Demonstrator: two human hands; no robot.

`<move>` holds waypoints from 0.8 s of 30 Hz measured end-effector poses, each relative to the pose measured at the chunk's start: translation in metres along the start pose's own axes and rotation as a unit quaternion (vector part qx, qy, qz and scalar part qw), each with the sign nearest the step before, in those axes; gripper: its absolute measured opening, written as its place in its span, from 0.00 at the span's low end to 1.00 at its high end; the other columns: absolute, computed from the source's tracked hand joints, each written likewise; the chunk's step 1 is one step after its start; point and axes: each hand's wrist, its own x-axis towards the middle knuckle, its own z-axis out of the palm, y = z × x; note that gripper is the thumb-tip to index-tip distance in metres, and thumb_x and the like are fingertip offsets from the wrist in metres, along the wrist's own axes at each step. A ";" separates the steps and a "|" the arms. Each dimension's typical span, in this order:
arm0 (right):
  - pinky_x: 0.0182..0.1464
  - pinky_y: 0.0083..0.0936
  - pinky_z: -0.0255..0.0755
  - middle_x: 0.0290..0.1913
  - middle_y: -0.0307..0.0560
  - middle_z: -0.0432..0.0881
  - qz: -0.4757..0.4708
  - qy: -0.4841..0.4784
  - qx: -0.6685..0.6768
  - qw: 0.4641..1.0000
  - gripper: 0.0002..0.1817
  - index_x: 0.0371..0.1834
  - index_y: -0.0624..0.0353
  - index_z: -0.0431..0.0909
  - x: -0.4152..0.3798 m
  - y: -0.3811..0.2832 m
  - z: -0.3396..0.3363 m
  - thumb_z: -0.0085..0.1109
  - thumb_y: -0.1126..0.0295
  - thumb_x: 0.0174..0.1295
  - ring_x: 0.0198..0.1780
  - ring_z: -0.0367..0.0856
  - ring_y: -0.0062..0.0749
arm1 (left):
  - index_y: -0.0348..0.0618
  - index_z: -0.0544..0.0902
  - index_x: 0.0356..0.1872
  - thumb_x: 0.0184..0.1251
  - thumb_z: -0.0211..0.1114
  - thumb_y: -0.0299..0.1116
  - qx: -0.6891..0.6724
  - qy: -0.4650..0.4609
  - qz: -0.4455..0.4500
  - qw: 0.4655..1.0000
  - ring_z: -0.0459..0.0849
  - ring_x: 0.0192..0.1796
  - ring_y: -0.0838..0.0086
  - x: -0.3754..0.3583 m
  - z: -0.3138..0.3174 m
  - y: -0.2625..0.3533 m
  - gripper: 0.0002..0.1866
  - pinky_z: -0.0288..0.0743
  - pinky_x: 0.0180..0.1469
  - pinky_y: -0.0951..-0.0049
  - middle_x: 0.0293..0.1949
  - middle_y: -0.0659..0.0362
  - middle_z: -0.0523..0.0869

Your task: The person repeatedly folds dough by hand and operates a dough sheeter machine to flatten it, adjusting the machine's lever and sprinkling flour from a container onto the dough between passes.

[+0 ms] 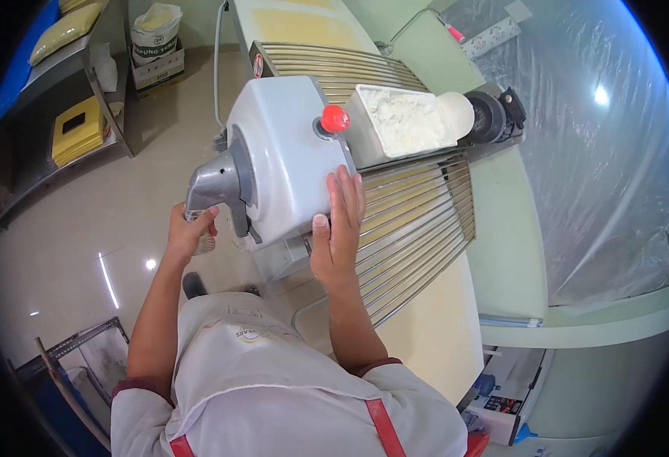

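a large pale grey metal machine housing (285, 156), rounded at its corners, is seen from above, standing at the near side of a dough-rolling machine. the right hand (337, 228) is laid flat on the near right edge of this housing, fingers (347, 190) stretched out and together, thumb along the side; nothing is grasped by it, the palm is simply pressed against the metal. the left hand (190, 231) is closed around a dark grey cast metal lever handle (214, 186) that juts from the left face of the housing, the fingers being wrapped about its lower end.

a round red push button (335, 119) is set on top of the housing, well apart from both hands. just beyond the button a white rectangular tray of flour (403, 122) is mounted, and beside it a guard of parallel steel bars (418, 221) slopes down over a cream-coloured conveyor belt (433, 327). another grille of bars (334, 68) is seen on the far side.

a pale apron with red straps (273, 381) is worn by the person. to the left, yellow boxes on a grey metal shelf (79, 129) are visible, and clear plastic sheeting (601, 152) is hung to the right.
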 end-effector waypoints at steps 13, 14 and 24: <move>0.62 0.30 0.64 0.59 0.51 0.72 0.262 0.249 0.380 0.851 0.29 0.66 0.71 0.61 -0.039 0.062 0.047 0.53 0.60 0.70 0.58 0.71 0.32 | 0.39 0.79 0.30 0.58 0.72 0.43 0.012 -0.017 0.012 1.000 0.81 0.22 0.75 0.002 -0.001 -0.004 0.17 0.75 0.26 0.72 0.21 0.59 0.81; 0.61 0.29 0.65 0.58 0.50 0.73 0.311 0.284 0.382 0.823 0.29 0.65 0.70 0.63 -0.041 0.062 0.052 0.53 0.60 0.70 0.58 0.72 0.31 | 0.38 0.80 0.30 0.58 0.72 0.43 0.017 -0.020 0.009 1.000 0.81 0.23 0.75 0.003 -0.005 -0.007 0.17 0.75 0.27 0.72 0.21 0.59 0.82; 0.55 0.32 0.69 0.48 0.49 0.76 0.313 0.305 0.370 0.820 0.26 0.51 0.69 0.72 -0.017 0.035 0.044 0.47 0.51 0.72 0.50 0.75 0.33 | 0.36 0.84 0.33 0.57 0.71 0.39 0.102 -0.044 -0.044 0.993 0.82 0.27 0.76 0.001 -0.011 0.000 0.15 0.77 0.36 0.72 0.24 0.56 0.85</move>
